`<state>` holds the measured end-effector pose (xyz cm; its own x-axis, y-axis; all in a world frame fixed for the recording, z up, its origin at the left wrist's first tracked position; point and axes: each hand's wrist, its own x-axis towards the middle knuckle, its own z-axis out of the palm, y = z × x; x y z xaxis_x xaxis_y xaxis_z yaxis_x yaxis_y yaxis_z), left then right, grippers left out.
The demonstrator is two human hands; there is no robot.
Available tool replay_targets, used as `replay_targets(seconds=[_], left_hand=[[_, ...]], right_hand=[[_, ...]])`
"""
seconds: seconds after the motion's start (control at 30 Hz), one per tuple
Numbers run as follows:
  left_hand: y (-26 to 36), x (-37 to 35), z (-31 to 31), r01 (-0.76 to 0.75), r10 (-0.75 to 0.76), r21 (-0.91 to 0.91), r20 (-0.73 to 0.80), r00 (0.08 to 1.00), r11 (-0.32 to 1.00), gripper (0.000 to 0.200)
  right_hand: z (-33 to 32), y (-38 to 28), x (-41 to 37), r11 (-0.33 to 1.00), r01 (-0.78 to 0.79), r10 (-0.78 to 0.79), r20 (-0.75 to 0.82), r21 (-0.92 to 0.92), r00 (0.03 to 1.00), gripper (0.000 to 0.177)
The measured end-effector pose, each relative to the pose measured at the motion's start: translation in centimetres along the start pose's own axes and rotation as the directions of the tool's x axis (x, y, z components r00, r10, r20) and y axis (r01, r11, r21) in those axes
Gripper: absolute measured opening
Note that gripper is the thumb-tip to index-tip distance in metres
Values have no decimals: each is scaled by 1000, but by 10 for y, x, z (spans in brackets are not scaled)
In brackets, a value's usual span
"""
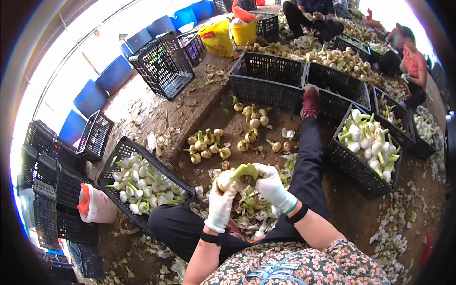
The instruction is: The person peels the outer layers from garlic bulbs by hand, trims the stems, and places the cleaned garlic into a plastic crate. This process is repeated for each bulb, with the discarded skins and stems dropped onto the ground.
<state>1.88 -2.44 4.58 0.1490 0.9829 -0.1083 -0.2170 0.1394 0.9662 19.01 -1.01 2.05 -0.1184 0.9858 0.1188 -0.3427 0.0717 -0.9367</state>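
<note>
Both my hands wear white gloves and are raised over a heap of peelings between my legs. My left hand (222, 197) is closed around the bulb end of a garlic bulb (244, 170), whose thick green stem points right. At the stem's other end, my right hand (271, 184) is closed on the stem or a leaf layer of it; its fingertips are partly hidden. Unpeeled garlic bulbs (206, 147) lie on the ground ahead. To my left, a tilted black crate (164, 172) holds white peeled bulbs (142, 183).
Another black crate (354, 173) of peeled garlic stands at my right. Two black crates (268, 90) sit ahead by my outstretched foot. A white bucket (100, 209) and stacked crates are at left. A person in a pink top (414, 64) sits at far right, beside piled garlic.
</note>
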Motion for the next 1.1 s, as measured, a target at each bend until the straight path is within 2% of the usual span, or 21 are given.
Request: replay_targets(seconds=[0.03, 0.1, 0.13, 0.2, 0.27, 0.3, 0.33, 0.37, 0.4, 0.43, 0.47, 0.5, 0.53, 0.6, 0.67, 0.73, 0.83, 0.93, 1.0, 1.07, 1.1], left_hand=[[8, -1, -6, 229, -216, -234, 82, 973, 945, 54], [7, 4, -13, 207, -182, -252, 120, 976, 945, 48], [1, 6, -6, 37, -36, -99, 6, 999, 994, 48], [-1, 2, -5, 11, -12, -57, -21, 1000, 998, 53], [1, -2, -6, -8, 7, -12, -46, 999, 1000, 57], [4, -4, -9, 16, -5, -193, 54, 999, 981, 63], [8, -6, -12, 50, 6, -367, 151, 989, 929, 68], [13, -6, -15, 56, 56, -403, 259, 964, 914, 76], [17, -9, -15, 34, 85, -424, 260, 962, 905, 83], [20, -12, -15, 8, 75, -341, 230, 970, 940, 85], [22, -12, -16, -17, 70, -256, 200, 977, 966, 88], [22, -10, -17, -20, 74, -257, 200, 977, 966, 88], [21, -10, -17, -59, 87, -147, 191, 978, 987, 89], [17, -10, -14, -88, 95, -45, 187, 978, 995, 91], [19, -8, -9, -88, 62, 138, 178, 982, 987, 94], [16, -7, -9, -152, 116, 225, 166, 979, 962, 96], [18, -10, -11, -149, 94, 325, 181, 979, 934, 95], [20, -11, -12, -227, 135, 468, 221, 966, 854, 92], [23, -12, -13, -148, 72, 325, 234, 970, 934, 89], [11, -9, -14, -122, 114, 64, 115, 987, 990, 81], [10, -8, -13, -108, 108, 18, 20, 994, 994, 78]], right_hand=[[-4, 3, 3, 990, -93, 98, -41, 110, 994, 48], [-8, 8, 7, 957, -182, 205, -84, 225, 975, 49], [-9, 10, 5, 957, -182, 205, -83, 226, 975, 49], [-8, 13, 2, 988, -141, 144, -46, 63, 989, 50], [-11, 22, 3, 977, -211, 213, -69, 40, 975, 43], [-13, 15, 6, 896, -245, 327, -176, 371, 928, 29], [-17, 9, 11, 724, -207, 458, -233, 658, 858, 15], [-44, 35, 23, 554, -123, 528, -233, 823, 816, 13], [-57, 40, 22, 734, -66, 402, -354, 676, 845, 28], [-65, 44, 24, 968, -241, 192, -413, -69, 890, 39], [-71, 50, 28, 585, -245, 6, -297, -773, 955, 51], [-52, 17, 17, 221, -246, 59, -239, -944, 969, 72], [-38, 2, 15, 404, -108, -54, -142, -908, 988, 59], [-12, -37, 13, 735, 70, 23, 129, -674, 991, 43], [4, -53, 12, 623, 301, -51, 346, -722, 937, 31], [14, -64, 12, 590, 329, -94, 342, -737, 935, 25], [17, -71, 19, 379, 430, 111, 502, -819, 858, 22], [30, -76, 14, 243, 458, 162, 502, -855, 850, 24], [32, -70, 15, 239, 448, 130, 485, -862, 865, 23], [27, -52, 19, 444, 266, -31, 282, -856, 959, 21], [25, -47, 24, 522, 191, -27, 207, -832, 978, 22]])
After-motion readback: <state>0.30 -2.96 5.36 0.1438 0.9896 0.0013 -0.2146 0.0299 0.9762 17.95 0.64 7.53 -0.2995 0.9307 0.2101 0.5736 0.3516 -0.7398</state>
